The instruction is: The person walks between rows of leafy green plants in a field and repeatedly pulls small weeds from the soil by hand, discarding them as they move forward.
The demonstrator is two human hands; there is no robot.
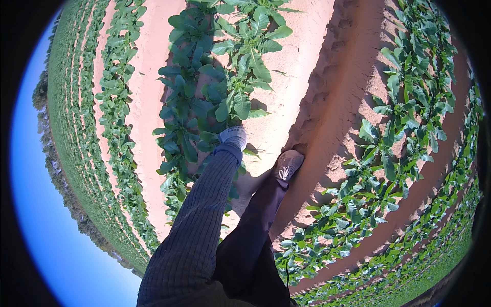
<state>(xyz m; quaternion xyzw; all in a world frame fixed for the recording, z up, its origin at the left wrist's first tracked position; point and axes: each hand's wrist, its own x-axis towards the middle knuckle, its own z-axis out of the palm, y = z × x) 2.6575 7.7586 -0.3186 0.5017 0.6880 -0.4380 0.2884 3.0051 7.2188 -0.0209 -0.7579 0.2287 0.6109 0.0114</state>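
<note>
My left hand (233, 137), in a pale glove with writing near its visible end, is at the base of a leafy green plant (238, 98). Its fingers are hidden, so I cannot tell whether they are apart or closed on a stem. The grey ribbed sleeve (199, 215) runs up from the bottom of the view to a gathered cuff. Broad lobed leaves lie above and to the left of the glove, partly in shade. My right hand is out of view.
My shoe (289, 165) with pale laces stands in a reddish soil furrow (326, 111), right of the glove. Another leafy crop row (387, 153) runs along the furrow's far side. More rows (117, 96) stretch left towards trees (57, 165) under blue sky.
</note>
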